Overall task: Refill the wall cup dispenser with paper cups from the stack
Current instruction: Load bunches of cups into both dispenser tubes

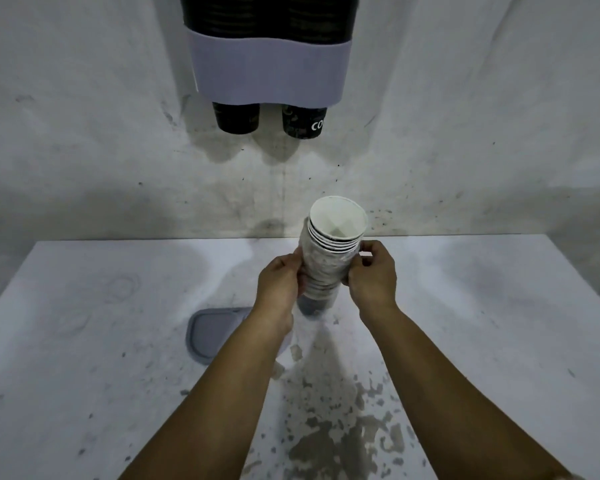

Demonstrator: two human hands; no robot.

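The person stands at the near edge of the white worktop (84, 341), and both arms reach out over it. A grey lid (215, 332) lies flat on the worktop, just left of the left arm.

A little farther out, near the middle, the two hands hold the stack of paper cups (328, 261). The left hand (279, 284) grips the left side of the stack, with its fingers curled round the cups. The right hand (373, 275) pinches the right side, near the top rims, with bent fingers and thumb. The stack stands tall and leans a bit. Its open top faces up, and its bottom is at or just above the worktop; which one is hard to tell.

The step now seems to be taking some cups off the stack. To do it well, one hand should hold the lower cups firm while the other lifts the top ones straight up, softly, so the rims do not get squashed.

Far away on the wall (84, 98) hangs the cup dispenser (271, 71). Two dark cups (237, 117) poke out of its bottom, side by side. The new cups must go in at the top, which is out of view.
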